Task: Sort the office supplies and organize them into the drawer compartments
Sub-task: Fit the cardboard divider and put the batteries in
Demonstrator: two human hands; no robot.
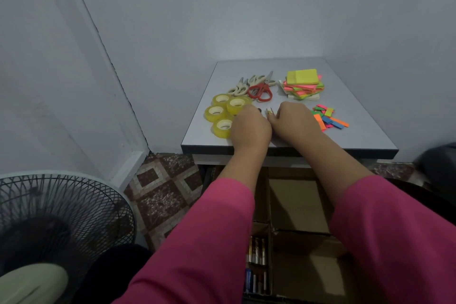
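Note:
My left hand (249, 126) and my right hand (294, 118) lie side by side, knuckles up, in the middle of the grey table (357, 136). My right thumb and fingers pinch a small gold-tipped battery (269, 111). My left fingers curl down over something dark; the back of the hand hides what it is. Several yellow tape rolls (217, 111) touch my left hand. Scissors (259, 90) lie behind them. A stack of neon sticky notes (303, 84) and loose coloured flags (328, 118) lie to the right. Below, the open drawer's cardboard compartments (298, 205) show, with batteries (256, 252) in the left one.
The table stands in a corner with walls behind and to its right. A standing fan (56, 219) is on the patterned tiled floor at lower left. A dark object (439, 160) sits at the right edge.

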